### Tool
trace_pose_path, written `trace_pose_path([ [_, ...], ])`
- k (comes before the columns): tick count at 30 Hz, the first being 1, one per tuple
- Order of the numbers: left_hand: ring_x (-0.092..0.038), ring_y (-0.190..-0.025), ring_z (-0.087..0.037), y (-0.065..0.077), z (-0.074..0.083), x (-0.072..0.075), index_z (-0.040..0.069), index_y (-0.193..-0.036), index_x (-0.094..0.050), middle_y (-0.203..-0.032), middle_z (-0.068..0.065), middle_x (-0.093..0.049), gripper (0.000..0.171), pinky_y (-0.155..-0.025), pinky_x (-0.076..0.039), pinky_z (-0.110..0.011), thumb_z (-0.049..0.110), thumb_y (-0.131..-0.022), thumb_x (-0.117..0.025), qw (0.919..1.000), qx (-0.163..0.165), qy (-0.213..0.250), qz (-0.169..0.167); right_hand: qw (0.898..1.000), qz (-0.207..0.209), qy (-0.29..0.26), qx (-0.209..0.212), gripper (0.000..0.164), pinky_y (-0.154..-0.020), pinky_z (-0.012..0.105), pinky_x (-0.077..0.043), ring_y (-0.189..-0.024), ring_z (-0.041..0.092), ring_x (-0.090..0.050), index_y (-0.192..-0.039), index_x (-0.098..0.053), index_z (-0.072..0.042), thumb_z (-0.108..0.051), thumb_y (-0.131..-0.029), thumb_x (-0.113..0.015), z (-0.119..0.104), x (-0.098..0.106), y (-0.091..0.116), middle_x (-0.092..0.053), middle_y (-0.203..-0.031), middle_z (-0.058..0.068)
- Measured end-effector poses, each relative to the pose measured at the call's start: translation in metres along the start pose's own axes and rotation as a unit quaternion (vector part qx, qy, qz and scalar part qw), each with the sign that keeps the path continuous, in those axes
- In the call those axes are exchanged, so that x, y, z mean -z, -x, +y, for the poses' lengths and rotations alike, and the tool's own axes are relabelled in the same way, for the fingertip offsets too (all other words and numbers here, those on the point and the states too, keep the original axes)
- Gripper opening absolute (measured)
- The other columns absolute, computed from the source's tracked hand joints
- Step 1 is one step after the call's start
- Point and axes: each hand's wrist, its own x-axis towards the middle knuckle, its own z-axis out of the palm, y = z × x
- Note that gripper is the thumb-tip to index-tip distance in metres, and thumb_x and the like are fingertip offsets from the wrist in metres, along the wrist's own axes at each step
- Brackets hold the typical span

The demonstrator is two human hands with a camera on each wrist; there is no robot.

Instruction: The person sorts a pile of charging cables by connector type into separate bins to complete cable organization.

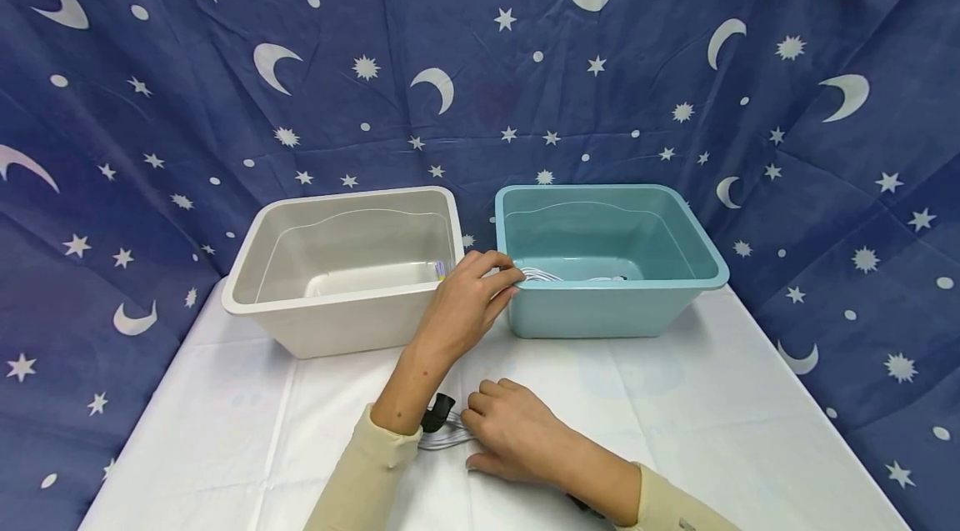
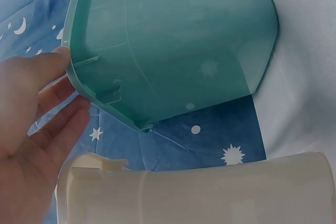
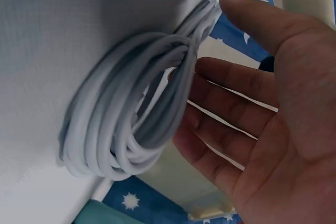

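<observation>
My left hand (image 1: 472, 298) is at the near left corner of a teal plastic bin (image 1: 585, 310), its thumb and fingers pinching the rim, as the left wrist view shows from the side. A white cable (image 1: 538, 274) lies inside that bin, partly hidden by the front wall. Lower down, over the white cloth, my right hand (image 1: 517, 431) is beside a coiled white cable (image 3: 126, 108). Its fingertips touch the edge of the coil, while the thumb stays apart from the fingers. My left forearm hides part of this coil in the head view.
A beige bin (image 1: 337, 323) stands to the left of the teal one, with a small purple-and-yellow piece (image 1: 439, 270) inside. Blue fabric with moons and stars (image 1: 495, 56) hangs behind and at both sides. White cloth (image 1: 675, 398) covers the table.
</observation>
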Motion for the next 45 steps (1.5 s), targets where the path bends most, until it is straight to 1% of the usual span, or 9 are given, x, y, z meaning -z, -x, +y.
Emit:
trace_pose_path([
  [4,-0.061,-0.105,-0.018,0.000,0.000,0.000,0.017,-0.117,-0.081,-0.121,0.003,-0.069,0.017,-0.091,-0.053,-0.031,0.017,-0.103,-0.073,1.0000,0.002,0.000,-0.002,1.000,-0.005,0.001,0.001,0.042,-0.067,0.026,-0.044,-0.079,0.012,-0.055,-0.092,-0.069,-0.021,-0.056,-0.080,-0.086,-0.002,-0.003,0.000,-0.060,-0.087,-0.009],
  [7,-0.061,-0.105,-0.018,0.000,0.000,0.000,0.017,-0.117,-0.081,-0.121,0.003,-0.069,0.017,-0.091,-0.053,-0.031,0.017,-0.103,-0.073,1.0000,0.001,-0.001,-0.003,1.000,-0.003,0.004,0.000,0.038,-0.066,0.026,-0.045,-0.079,0.012,-0.056,-0.093,-0.069,-0.020,-0.049,-0.080,-0.089,-0.002,-0.005,0.001,-0.060,-0.088,-0.008],
  [10,-0.061,-0.105,-0.018,0.000,0.000,0.000,0.017,-0.118,-0.081,-0.121,0.003,-0.069,0.017,-0.091,-0.053,-0.030,0.017,-0.103,-0.073,1.0000,0.001,0.000,-0.003,1.000,0.007,0.005,-0.003,0.032,-0.064,0.026,-0.046,-0.077,0.012,-0.056,-0.092,-0.068,-0.020,-0.039,-0.080,-0.090,-0.002,-0.008,0.001,-0.060,-0.086,-0.008],
  [16,-0.061,-0.105,-0.018,0.000,0.001,0.001,0.017,-0.118,-0.081,-0.121,0.003,-0.069,0.017,-0.091,-0.053,-0.030,0.018,-0.103,-0.073,1.0000,0.004,0.001,-0.006,1.000,0.029,-0.002,-0.004,0.022,-0.060,0.026,-0.045,-0.068,0.012,-0.053,-0.085,-0.064,-0.019,-0.022,-0.082,-0.085,-0.001,-0.012,0.001,-0.056,-0.079,-0.006],
  [22,-0.061,-0.105,-0.018,0.000,0.002,0.001,0.017,-0.118,-0.081,-0.122,0.003,-0.069,0.017,-0.090,-0.053,-0.030,0.018,-0.103,-0.073,0.9999,0.005,0.000,-0.010,0.999,0.035,0.003,0.001,0.023,-0.057,0.026,-0.042,-0.066,0.012,-0.052,-0.083,-0.062,-0.019,-0.016,-0.077,-0.084,0.001,-0.011,0.002,-0.054,-0.076,-0.007],
  [27,-0.061,-0.106,-0.019,0.000,0.001,0.001,0.018,-0.118,-0.081,-0.122,0.004,-0.069,0.017,-0.091,-0.053,-0.030,0.018,-0.103,-0.073,1.0000,0.003,0.000,-0.009,0.999,0.034,-0.003,-0.001,0.026,-0.059,0.026,-0.043,-0.070,0.013,-0.053,-0.084,-0.062,-0.019,-0.016,-0.074,-0.086,0.004,-0.006,0.002,-0.054,-0.078,-0.007],
  [33,-0.061,-0.105,-0.019,-0.001,0.001,0.000,0.017,-0.118,-0.081,-0.122,0.004,-0.069,0.017,-0.090,-0.052,-0.030,0.018,-0.103,-0.073,1.0000,-0.002,-0.001,-0.007,0.999,0.046,0.005,-0.006,0.033,-0.063,0.027,-0.044,-0.074,0.014,-0.053,-0.085,-0.063,-0.019,-0.013,-0.065,-0.088,0.013,0.003,0.004,-0.054,-0.080,-0.007],
  [40,-0.061,-0.104,-0.018,-0.002,0.000,0.000,0.015,-0.116,-0.081,-0.120,0.004,-0.069,0.016,-0.090,-0.051,-0.030,0.016,-0.103,-0.073,1.0000,-0.005,0.007,-0.002,0.998,0.050,0.006,-0.023,0.033,-0.066,0.028,-0.045,-0.076,0.015,-0.053,-0.084,-0.063,-0.019,-0.010,-0.065,-0.087,0.026,0.019,0.008,-0.054,-0.081,-0.007],
  [45,-0.060,-0.101,-0.017,-0.001,0.000,-0.001,0.017,-0.115,-0.082,-0.118,0.006,-0.070,0.015,-0.087,-0.051,-0.028,0.016,-0.103,-0.072,0.9999,0.006,0.014,0.004,0.997,0.070,0.007,-0.024,0.032,-0.069,0.031,-0.045,-0.076,0.016,-0.050,-0.082,-0.063,-0.019,-0.006,-0.063,-0.086,0.034,0.031,0.011,-0.053,-0.080,-0.006],
])
